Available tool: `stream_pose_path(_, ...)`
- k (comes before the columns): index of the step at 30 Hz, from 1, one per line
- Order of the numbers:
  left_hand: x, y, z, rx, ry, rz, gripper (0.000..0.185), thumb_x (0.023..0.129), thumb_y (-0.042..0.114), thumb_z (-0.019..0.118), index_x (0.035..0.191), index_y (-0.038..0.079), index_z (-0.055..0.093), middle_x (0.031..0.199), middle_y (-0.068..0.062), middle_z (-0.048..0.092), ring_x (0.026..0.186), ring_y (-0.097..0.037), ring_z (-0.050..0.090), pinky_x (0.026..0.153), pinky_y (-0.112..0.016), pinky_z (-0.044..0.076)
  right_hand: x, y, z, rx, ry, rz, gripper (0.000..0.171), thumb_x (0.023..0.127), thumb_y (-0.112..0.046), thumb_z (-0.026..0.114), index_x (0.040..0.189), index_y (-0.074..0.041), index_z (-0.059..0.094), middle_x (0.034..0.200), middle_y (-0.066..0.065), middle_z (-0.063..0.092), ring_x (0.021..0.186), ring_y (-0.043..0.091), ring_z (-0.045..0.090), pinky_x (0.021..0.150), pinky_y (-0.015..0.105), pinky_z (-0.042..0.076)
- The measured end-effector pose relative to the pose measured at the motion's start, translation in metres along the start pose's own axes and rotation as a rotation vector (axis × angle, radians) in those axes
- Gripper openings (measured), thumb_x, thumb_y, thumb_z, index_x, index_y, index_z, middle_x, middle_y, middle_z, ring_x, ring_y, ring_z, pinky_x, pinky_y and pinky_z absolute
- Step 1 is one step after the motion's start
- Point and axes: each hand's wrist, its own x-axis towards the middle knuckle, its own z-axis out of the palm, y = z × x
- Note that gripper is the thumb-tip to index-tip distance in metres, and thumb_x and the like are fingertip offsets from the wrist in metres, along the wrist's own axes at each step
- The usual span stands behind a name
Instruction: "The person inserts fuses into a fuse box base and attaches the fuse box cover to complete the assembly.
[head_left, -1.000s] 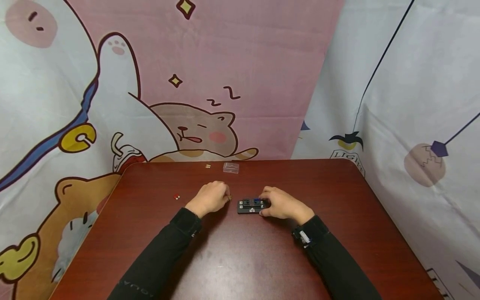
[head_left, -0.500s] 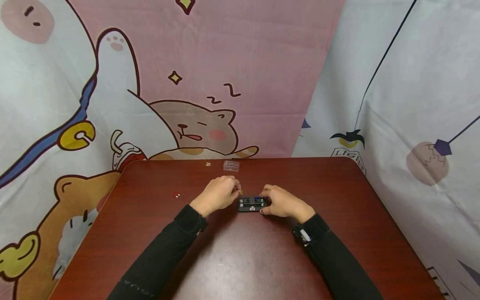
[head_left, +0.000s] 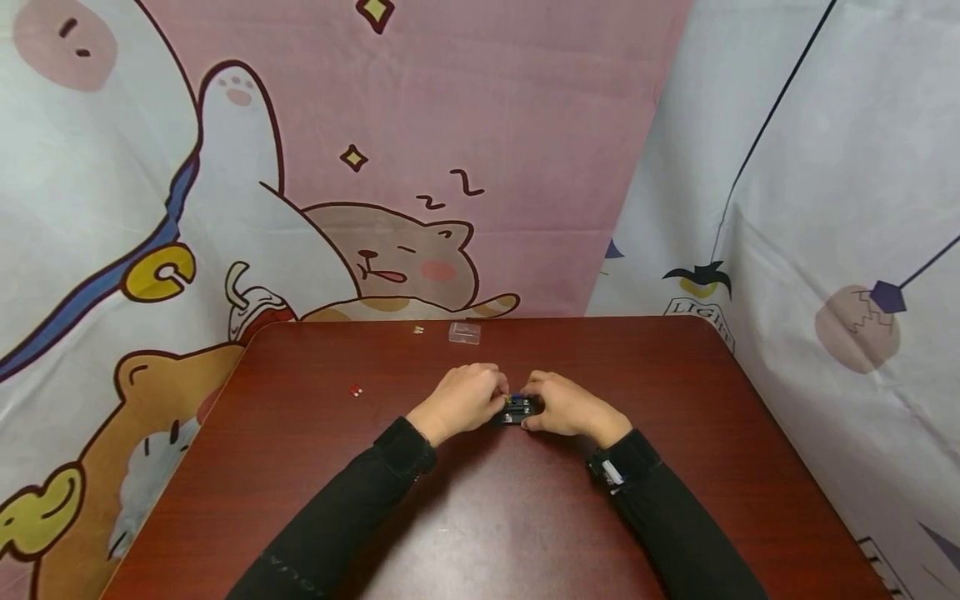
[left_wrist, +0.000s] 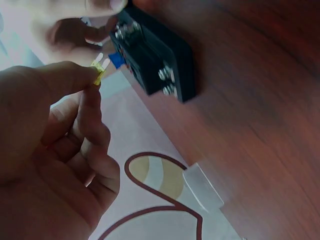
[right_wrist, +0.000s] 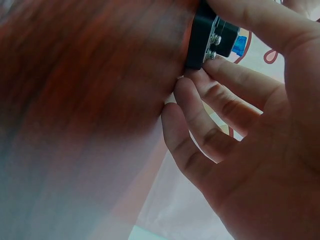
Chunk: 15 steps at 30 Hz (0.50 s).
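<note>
A yellow blade fuse (left_wrist: pixel 99 76) is pinched between the thumb and forefinger of my left hand (head_left: pixel 467 400), its two metal prongs bare. Right beside those prongs is a black fuse holder block (head_left: pixel 519 409) with silver screw terminals. A blue blade fuse (left_wrist: pixel 117 60) sits up out of the block. My right hand (head_left: pixel 567 407) grips the block's right end between thumb and fingers, its other fingertips down at the tabletop in the right wrist view. In the head view the left hand hides the block's left part.
Toward the table's far edge lies a clear plastic box (head_left: pixel 464 333), with small pale pieces (head_left: pixel 418 330) to its left. Small red and white pieces (head_left: pixel 356 390) rest on the brown table (head_left: pixel 480 517), left of the hands. A cartoon-printed cloth (head_left: pixel 525 125) hangs behind.
My left hand has moved right with the yellow fuse, from beside the block to over its left part. The right hand and the block have stayed in place.
</note>
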Motion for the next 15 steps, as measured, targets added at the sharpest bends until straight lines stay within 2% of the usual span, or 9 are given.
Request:
stream_pose_path(8, 0.008, 0.012, 0.006, 0.003, -0.017, 0.01, 0.008, 0.102, 0.024, 0.078, 0.103, 0.019, 0.085, 0.101, 0.004, 0.078, 0.084, -0.011, 0.071, 0.07, -0.031, 0.059, -0.002, 0.001, 0.0, 0.005, 0.016, -0.02, 0.037, 0.093, -0.028, 0.089, 0.127, -0.016, 0.079, 0.116, -0.007, 0.063, 0.102, 0.013, 0.058, 0.092, 0.036, 0.052)
stream_pose_path(15, 0.011, 0.013, 0.012, 0.028, -0.015, 0.018, 0.008, 0.103, 0.025, 0.078, 0.103, 0.02, 0.085, 0.101, 0.006, 0.078, 0.08, -0.008, 0.068, 0.068, -0.028, 0.056, -0.001, 0.001, 0.0, 0.005, 0.008, -0.01, 0.039, 0.094, -0.029, 0.089, 0.129, -0.016, 0.078, 0.121, -0.005, 0.064, 0.108, 0.015, 0.06, 0.094, 0.039, 0.053)
